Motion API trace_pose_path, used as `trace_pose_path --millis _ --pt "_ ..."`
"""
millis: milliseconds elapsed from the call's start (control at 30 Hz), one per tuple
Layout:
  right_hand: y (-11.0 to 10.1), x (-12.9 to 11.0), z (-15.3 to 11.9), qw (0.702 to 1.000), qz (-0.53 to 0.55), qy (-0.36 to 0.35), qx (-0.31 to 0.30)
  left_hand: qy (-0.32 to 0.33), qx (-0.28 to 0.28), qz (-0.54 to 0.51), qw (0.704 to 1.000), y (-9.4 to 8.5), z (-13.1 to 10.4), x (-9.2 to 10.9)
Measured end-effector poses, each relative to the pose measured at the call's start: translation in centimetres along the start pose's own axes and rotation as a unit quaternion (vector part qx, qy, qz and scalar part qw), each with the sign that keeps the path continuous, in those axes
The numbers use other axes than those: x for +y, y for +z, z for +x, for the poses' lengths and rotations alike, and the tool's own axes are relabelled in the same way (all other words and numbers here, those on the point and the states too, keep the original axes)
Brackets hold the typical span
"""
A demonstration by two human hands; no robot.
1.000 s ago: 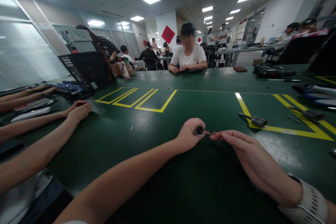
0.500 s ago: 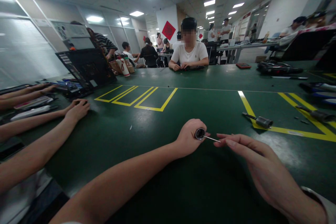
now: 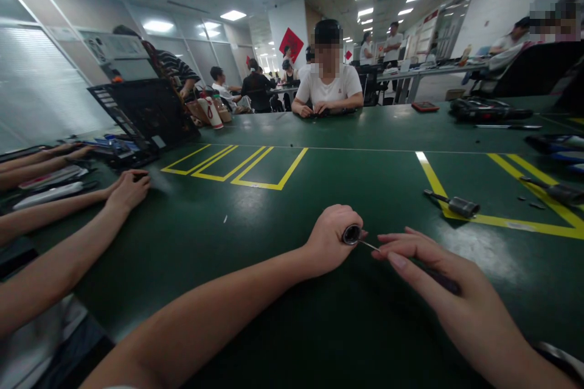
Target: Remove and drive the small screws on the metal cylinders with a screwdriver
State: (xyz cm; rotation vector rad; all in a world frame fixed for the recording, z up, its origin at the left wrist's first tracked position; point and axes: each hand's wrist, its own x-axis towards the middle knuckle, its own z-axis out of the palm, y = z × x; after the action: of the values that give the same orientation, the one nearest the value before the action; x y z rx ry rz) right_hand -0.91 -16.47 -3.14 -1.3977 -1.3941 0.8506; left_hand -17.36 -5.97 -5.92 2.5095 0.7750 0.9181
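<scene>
My left hand (image 3: 329, 239) is wrapped round a metal cylinder (image 3: 351, 234) whose hollow, ringed end faces me; the rest of it is hidden in the fist. Beside it, my right hand (image 3: 449, 279) holds a slim screwdriver (image 3: 370, 245) between loosely bent fingers. Its thin bright shaft reaches to the left hand just by the cylinder's rim, and a dark handle shows in the palm. Whether the tip touches the cylinder, I cannot tell. Ahead of my right hand lies a metal cylinder with a thin rod (image 3: 456, 205), on the yellow tape.
A similar rodded cylinder (image 3: 559, 192) and small dark bits (image 3: 536, 205) lie at right on the green table (image 3: 255, 231). Another person's hands (image 3: 130, 188) rest at left. Across the table sits a person (image 3: 329, 85). Further back are a red item (image 3: 425, 107) and a dark bundle (image 3: 486, 109).
My right hand has turned slightly, so the screwdriver's dark handle now shows in the palm and less of its shaft is visible. The left hand keeps its grip; the view has shifted a little.
</scene>
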Motion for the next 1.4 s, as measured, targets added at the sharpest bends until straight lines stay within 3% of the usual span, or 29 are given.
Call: trace_pose_path --millis 167,333,467,633,767,1033,1400 --pt "0.17 0.3 0.29 0.977 0.176 0.116 -0.011 0.008 -0.003 -0.01 1.0 -0.21 0.05 0.17" --pt "0.38 0.28 0.21 0.952 0.263 0.157 -0.007 -0.031 0.002 -0.033 0.999 -0.27 0.15 0.39" --pt "0.41 0.42 -0.03 0.97 0.204 0.13 -0.003 -0.055 0.012 -0.046 0.997 -0.17 0.16 0.44" --pt "0.27 0.45 -0.38 0.995 0.059 0.086 -0.013 -0.028 0.021 -0.027 0.999 0.01 0.09 0.2" --pt "0.4 0.28 -0.31 0.986 0.119 0.112 -0.015 -0.011 0.002 -0.008 1.0 -0.01 0.04 0.11" --pt "0.8 0.36 0.21 0.931 0.32 0.175 -0.01 -0.044 0.011 -0.07 0.997 -0.01 0.15 0.25" --pt "0.57 -0.05 -0.29 0.977 0.162 0.136 -0.006 -0.058 0.002 -0.059 0.997 -0.11 0.22 0.2"
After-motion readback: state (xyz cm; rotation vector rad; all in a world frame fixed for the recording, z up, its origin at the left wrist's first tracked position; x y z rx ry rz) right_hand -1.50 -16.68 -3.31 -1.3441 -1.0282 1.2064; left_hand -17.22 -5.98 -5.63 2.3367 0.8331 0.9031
